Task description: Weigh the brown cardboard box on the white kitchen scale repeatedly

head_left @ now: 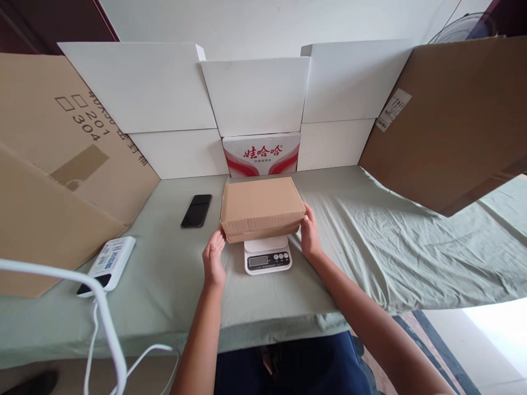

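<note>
A closed brown cardboard box sits at or just over the platform of a white kitchen scale; whether it rests there I cannot tell. The scale's display looks blank, and its buttons face me. My left hand grips the box at its near left corner, fingers partly hidden behind the edge. On the opposite side my right hand holds the near right corner, thumb in front. A black phone lies on the cloth to the left of the box.
White boxes form a wall behind, with a red-and-white printed carton low in the middle. Large brown cartons stand at left and right. A white power bank and a white cable are at left on green cloth.
</note>
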A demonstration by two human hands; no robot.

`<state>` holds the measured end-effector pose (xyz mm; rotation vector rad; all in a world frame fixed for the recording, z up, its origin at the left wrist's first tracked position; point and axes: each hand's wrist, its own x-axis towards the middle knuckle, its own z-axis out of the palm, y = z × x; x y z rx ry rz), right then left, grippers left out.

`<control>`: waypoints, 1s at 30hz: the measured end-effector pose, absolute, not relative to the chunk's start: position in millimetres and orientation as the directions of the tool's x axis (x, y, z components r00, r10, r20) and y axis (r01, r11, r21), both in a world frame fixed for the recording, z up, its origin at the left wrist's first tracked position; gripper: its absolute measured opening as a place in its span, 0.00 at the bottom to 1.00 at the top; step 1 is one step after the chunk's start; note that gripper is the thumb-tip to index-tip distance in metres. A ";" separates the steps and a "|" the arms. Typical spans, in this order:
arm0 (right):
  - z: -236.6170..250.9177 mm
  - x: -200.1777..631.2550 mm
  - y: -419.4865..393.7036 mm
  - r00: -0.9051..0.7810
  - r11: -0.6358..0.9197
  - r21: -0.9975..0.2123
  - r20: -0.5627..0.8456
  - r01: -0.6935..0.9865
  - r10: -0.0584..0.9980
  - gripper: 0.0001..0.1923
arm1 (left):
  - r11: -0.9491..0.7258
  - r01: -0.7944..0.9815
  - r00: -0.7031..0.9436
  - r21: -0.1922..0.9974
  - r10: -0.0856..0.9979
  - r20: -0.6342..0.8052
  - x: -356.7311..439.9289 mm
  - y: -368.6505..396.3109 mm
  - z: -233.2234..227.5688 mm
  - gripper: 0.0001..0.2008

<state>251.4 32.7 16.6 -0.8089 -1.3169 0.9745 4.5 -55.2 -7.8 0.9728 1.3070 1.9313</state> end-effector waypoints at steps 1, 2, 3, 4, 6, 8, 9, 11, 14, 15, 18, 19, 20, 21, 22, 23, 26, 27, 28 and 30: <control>15.4 251.1 33.2 -0.006 0.396 -0.910 0.399 -0.121 0.917 0.24 | -0.333 -0.082 -0.548 0.939 0.802 0.237 4.4 -55.2 -7.8 0.38; 14.1 250.9 33.8 -0.003 0.393 -0.911 0.397 -0.125 0.918 0.24 | -0.335 -0.083 -0.548 0.939 0.802 0.238 4.4 -55.1 -7.9 0.38; 12.8 250.6 34.4 0.002 0.392 -0.911 0.395 -0.128 0.919 0.25 | -0.336 -0.082 -0.548 0.938 0.802 0.239 4.3 -55.0 -8.0 0.38; 11.6 250.3 35.1 0.007 0.392 -0.911 0.394 -0.129 0.919 0.24 | -0.336 -0.080 -0.547 0.938 0.802 0.241 4.2 -54.9 -8.1 0.38; 9.5 249.9 36.4 0.015 0.396 -0.910 0.397 -0.123 0.918 0.24 | -0.335 -0.072 -0.548 0.940 0.800 0.243 4.0 -54.8 -8.5 0.38; 8.0 249.8 37.3 0.019 0.402 -0.910 0.402 -0.107 0.915 0.24 | -0.332 -0.065 -0.551 0.941 0.798 0.243 3.8 -54.8 -9.0 0.38; 7.6 249.8 37.5 0.021 0.405 -0.909 0.405 -0.097 0.914 0.24 | -0.330 -0.063 -0.551 0.942 0.798 0.243 3.7 -54.8 -9.2 0.38; 7.3 250.0 37.6 0.024 0.410 -0.908 0.410 -0.085 0.912 0.24 | -0.326 -0.063 -0.552 0.943 0.799 0.240 3.6 -55.0 -9.6 0.38; 7.5 250.5 37.0 0.028 0.411 -0.908 0.411 -0.083 0.911 0.23 | -0.325 -0.066 -0.554 0.944 0.798 0.236 3.6 -55.6 -10.1 0.38; 7.6 250.7 36.8 0.030 0.409 -0.909 0.408 -0.084 0.913 0.22 | -0.327 -0.069 -0.556 0.943 0.797 0.236 3.7 -55.8 -10.1 0.38; 7.5 251.0 36.3 0.030 0.403 -0.912 0.402 -0.076 0.915 0.22 | -0.332 -0.072 -0.560 0.940 0.794 0.238 4.2 -56.6 -9.9 0.37; 7.5 251.1 36.2 0.029 0.404 -0.911 0.403 -0.075 0.915 0.23 | -0.331 -0.070 -0.560 0.941 0.794 0.237 4.5 -56.9 -9.7 0.37; 7.5 251.1 36.2 0.026 0.406 -0.911 0.405 -0.076 0.914 0.23 | -0.328 -0.068 -0.561 0.942 0.794 0.236 4.7 -57.3 -9.4 0.38; 7.5 251.1 36.2 0.024 0.407 -0.910 0.407 -0.080 0.913 0.23 | -0.325 -0.067 -0.561 0.943 0.794 0.234 4.9 -57.6 -9.1 0.38; 7.5 251.1 36.2 0.022 0.406 -0.910 0.406 -0.086 0.914 0.23 | -0.323 -0.069 -0.563 0.944 0.793 0.230 5.0 -58.0 -8.7 0.38; 7.5 251.1 36.0 0.023 0.405 -0.910 0.404 -0.090 0.914 0.23 | -0.321 -0.071 -0.567 0.944 0.792 0.226 5.1 -58.5 -8.5 0.38; 7.0 251.4 34.1 0.029 0.396 -0.914 0.395 -0.092 0.918 0.22 | -0.317 -0.076 -0.577 0.945 0.787 0.218 5.0 -60.2 -8.4 0.38; 6.6 251.8 32.8 0.032 0.394 -0.914 0.392 -0.098 0.919 0.22 | -0.318 -0.079 -0.578 0.945 0.787 0.217 4.8 -60.9 -8.7 0.38; 6.0 252.3 31.1 0.032 0.391 -0.914 0.390 -0.108 0.920 0.21 | -0.321 -0.085 -0.579 0.943 0.786 0.216 4.6 -61.7 -9.4 0.38; 4.6 253.6 27.0 0.024 0.387 -0.912 0.387 -0.140 0.922 0.21 | -0.334 -0.103 -0.592 0.937 0.777 0.212 4.2 -63.8 -11.4 0.37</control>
